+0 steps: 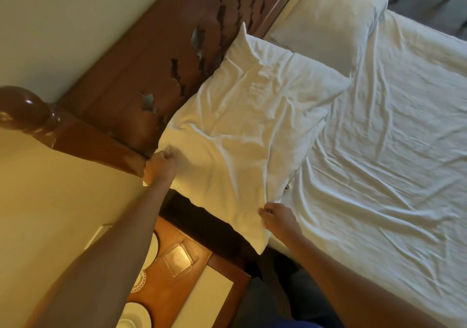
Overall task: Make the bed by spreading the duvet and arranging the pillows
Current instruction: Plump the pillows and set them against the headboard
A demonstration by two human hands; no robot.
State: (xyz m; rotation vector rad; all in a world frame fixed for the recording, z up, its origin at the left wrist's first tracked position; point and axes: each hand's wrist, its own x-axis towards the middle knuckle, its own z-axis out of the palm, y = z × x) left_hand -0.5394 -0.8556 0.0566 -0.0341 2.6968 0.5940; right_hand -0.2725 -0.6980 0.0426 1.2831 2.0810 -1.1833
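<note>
On the nightstand [161, 292] stands a clear tray [178, 259]; if something lies in it I cannot tell, the light is dim. The left hand [160, 166] grips the pillow [247, 130] at its corner by the headboard [151, 69]. The right hand [278, 220] pinches its near edge. The pillow lies at the bed's head, on the sheet [391, 150]. The step is arranging pillows. Next, I think, it must be pulled flat and squared beside the second pillow [328, 24].

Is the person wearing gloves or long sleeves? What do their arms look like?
No. The left hand and right hand are bare, with no gloves. Nothing is worn above them either: no sleeves, watch or bracelet in view.
</note>
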